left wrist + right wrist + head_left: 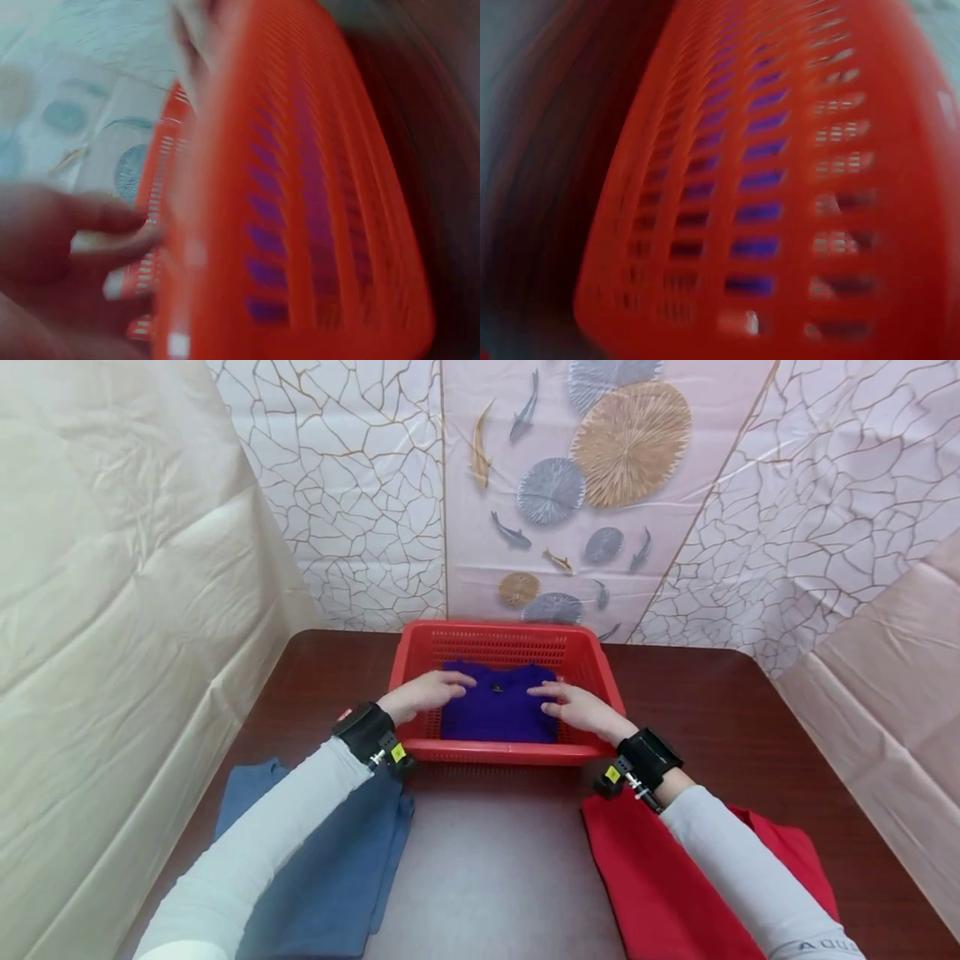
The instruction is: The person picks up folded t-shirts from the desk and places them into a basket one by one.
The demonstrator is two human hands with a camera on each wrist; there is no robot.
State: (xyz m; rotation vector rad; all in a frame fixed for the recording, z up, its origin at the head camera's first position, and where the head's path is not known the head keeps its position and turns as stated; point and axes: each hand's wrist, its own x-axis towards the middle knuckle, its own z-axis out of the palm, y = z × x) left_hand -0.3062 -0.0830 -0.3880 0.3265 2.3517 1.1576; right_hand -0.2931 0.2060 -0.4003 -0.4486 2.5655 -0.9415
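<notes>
A folded purple-blue shirt (498, 714) with a collar and a small dark label lies inside a red plastic basket (502, 752). Over the basket's left part reaches my left hand (431, 691), its fingers extended above the shirt's left edge and holding nothing. From the other side my right hand (577, 706) stretches over the shirt's right edge, fingers loosely extended, nothing in them. In the left wrist view the left hand (67, 255) shows blurred beside the basket rim. Slats of the basket wall (795, 225) fill the right wrist view, with purple cloth behind them; the right hand's fingers are hidden there.
A folded blue garment (322, 868) lies at the left under my left forearm. At the right, a folded red garment (675, 877) lies beneath my right forearm. The dark brown table (697, 693) has a grey surface (495, 860) at its front middle, and patterned sheets (352, 485) hang around it.
</notes>
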